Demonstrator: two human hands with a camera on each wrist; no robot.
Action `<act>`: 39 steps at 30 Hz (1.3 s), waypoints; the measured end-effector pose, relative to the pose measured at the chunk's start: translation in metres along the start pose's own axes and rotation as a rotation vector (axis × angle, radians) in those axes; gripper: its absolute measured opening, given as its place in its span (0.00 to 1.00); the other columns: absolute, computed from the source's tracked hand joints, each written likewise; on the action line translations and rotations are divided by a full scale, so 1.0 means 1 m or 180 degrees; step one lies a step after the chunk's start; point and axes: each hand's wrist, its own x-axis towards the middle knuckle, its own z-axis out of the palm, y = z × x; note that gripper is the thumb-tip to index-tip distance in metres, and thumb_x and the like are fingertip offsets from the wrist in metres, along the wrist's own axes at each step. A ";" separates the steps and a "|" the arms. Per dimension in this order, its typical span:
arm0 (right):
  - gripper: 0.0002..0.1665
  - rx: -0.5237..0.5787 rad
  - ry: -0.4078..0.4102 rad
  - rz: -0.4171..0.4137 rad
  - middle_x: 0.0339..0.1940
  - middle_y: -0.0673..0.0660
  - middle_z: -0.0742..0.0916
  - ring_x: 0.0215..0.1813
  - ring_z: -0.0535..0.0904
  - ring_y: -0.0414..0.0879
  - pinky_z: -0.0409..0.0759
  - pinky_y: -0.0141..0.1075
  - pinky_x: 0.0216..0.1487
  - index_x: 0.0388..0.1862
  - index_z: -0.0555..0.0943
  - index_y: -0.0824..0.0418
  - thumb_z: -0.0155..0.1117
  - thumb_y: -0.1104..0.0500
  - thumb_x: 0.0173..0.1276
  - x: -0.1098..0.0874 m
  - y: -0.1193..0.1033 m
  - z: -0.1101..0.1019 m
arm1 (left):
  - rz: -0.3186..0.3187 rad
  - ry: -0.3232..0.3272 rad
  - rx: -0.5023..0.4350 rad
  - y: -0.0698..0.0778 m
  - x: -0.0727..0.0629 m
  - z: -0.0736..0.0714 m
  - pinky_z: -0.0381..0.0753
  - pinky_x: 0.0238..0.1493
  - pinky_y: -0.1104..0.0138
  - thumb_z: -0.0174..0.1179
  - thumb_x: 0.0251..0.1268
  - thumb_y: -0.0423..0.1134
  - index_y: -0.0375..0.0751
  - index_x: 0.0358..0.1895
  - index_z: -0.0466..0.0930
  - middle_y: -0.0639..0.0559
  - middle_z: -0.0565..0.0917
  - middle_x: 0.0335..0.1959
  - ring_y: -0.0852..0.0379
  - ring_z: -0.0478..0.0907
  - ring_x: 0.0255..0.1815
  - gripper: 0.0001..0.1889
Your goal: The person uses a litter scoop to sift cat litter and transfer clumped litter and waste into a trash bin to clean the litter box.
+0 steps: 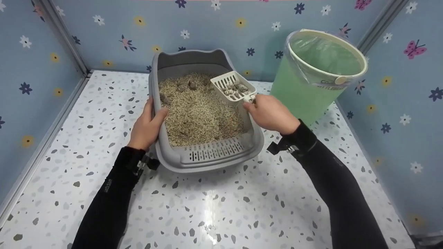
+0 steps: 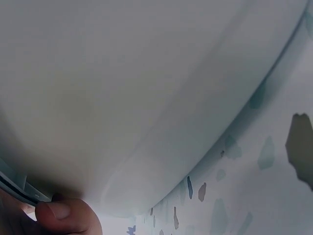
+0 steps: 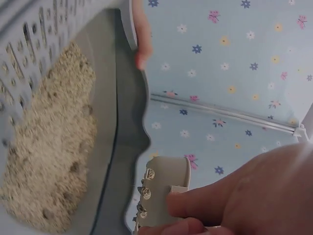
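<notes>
A grey cat litter box (image 1: 211, 160) stands on the floor, holding pale granular litter (image 1: 197, 114) with several dark clumps near its back and left side. My left hand (image 1: 145, 126) grips the box's left rim, thumb over the edge and fingers outside. In the left wrist view, the thumb (image 2: 68, 215) shows beside the box's pale outer wall. My right hand (image 1: 271, 112) holds a white slotted litter scoop (image 1: 221, 81) by its handle, above the box's right side. Several clumps (image 1: 238, 89) lie in the scoop, some poking through its slots in the right wrist view.
A light green bin (image 1: 297, 86) with a clear plastic liner and cream rim stands right of the box, close to my right hand. Blue flowered walls (image 1: 207, 34) enclose the back and sides. The speckled white floor (image 1: 207, 207) extends in front of the box.
</notes>
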 end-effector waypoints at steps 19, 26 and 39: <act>0.30 -0.0267 0.0250 0.0019 0.23 0.49 0.70 0.23 0.66 0.44 0.71 0.44 0.31 0.27 0.68 0.53 0.50 0.39 0.92 -0.006 0.021 -0.081 | -0.0005 -0.0071 -0.0100 -0.002 0.000 -0.001 0.55 0.86 0.36 0.48 0.81 0.77 0.67 0.94 0.34 0.35 0.50 0.92 0.28 0.54 0.89 0.50; 0.29 -0.0027 0.0268 0.0353 0.22 0.47 0.75 0.22 0.71 0.41 0.73 0.36 0.24 0.38 0.79 0.59 0.51 0.38 0.91 -0.006 0.041 -0.119 | -0.0022 -0.0062 -0.0093 -0.002 0.000 0.000 0.55 0.85 0.33 0.48 0.82 0.75 0.67 0.94 0.35 0.33 0.51 0.92 0.25 0.55 0.88 0.49; 0.33 -0.0406 0.0626 0.0717 0.19 0.46 0.73 0.20 0.69 0.42 0.72 0.36 0.22 0.25 0.69 0.56 0.50 0.38 0.90 0.002 0.091 -0.166 | -0.0027 -0.0054 -0.0140 0.000 -0.002 0.000 0.55 0.85 0.34 0.49 0.78 0.80 0.67 0.94 0.35 0.33 0.51 0.92 0.25 0.55 0.88 0.53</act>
